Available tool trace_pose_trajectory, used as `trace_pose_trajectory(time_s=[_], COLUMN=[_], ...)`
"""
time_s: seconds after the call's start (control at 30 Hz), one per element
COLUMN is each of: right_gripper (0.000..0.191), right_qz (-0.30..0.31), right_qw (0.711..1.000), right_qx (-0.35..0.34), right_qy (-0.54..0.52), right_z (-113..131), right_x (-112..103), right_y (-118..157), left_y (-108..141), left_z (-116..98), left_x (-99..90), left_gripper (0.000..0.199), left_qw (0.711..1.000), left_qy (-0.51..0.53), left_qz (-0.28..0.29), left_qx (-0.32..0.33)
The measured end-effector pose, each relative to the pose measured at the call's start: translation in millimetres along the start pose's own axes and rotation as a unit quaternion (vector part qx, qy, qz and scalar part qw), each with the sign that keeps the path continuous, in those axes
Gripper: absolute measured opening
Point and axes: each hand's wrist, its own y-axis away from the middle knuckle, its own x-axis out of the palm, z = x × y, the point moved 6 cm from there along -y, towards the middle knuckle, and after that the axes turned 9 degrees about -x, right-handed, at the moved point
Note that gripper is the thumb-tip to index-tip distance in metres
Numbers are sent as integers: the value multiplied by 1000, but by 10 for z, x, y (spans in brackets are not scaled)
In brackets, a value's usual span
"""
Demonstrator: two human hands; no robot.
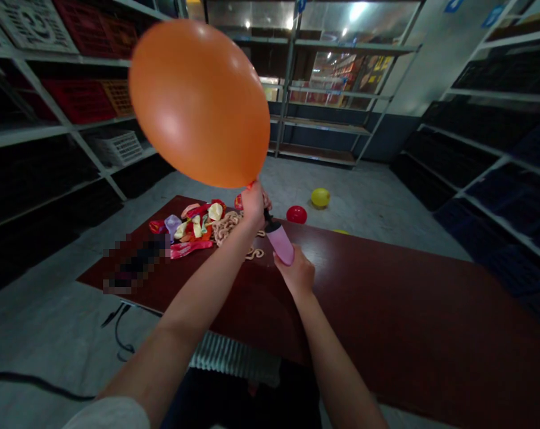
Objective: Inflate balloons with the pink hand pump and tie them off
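Observation:
A large inflated orange balloon [200, 104] rises above the table, its neck pinched in my left hand [253, 205]. Just below that hand is the black nozzle end of a pink hand pump [280, 243]. My right hand [297, 271] is closed round the pump's lower end. Behind and left of my left hand, uninflated balloons [193, 229] in several colours lie beside a heap of beige twisted cord or long balloons [227, 228].
The brown table [386, 298] stretches to the right. A blurred-out dark object [138, 262] lies at its left. Beyond it are a red balloon [296, 214] and a yellow balloon [320, 198]. Shelves with crates [118, 147] line the left; a metal rack [323, 124] stands behind.

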Motion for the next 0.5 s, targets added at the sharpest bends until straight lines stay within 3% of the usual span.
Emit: trace_pose_trajectory(time_s=[0.07, 0.13, 0.23, 0.37, 0.5], right_gripper=[41, 41, 45, 62, 68], right_qz=[2, 14, 23, 6, 12], right_qw=[999, 999, 999, 995, 989], right_qx=[30, 43, 17, -75, -109], right_qy=[12, 23, 36, 71, 104], right_z=[-25, -30, 32, 275, 548], right_x=[-14, -21, -60, -205, -305], right_y=[4, 2, -26, -71, -40], left_y=[1, -10, -20, 91, 316], left_z=[252, 354, 307, 242, 415], left_x=[15, -10, -102, -288, -527], left_gripper=[56, 55, 54, 56, 55], left_qw=[1000, 999, 999, 997, 995], left_qy=[-9, -8, 0, 28, 38], left_qz=[-10, -20, -39, -50, -67], left_qx=[-25, -33, -34, -46, -65])
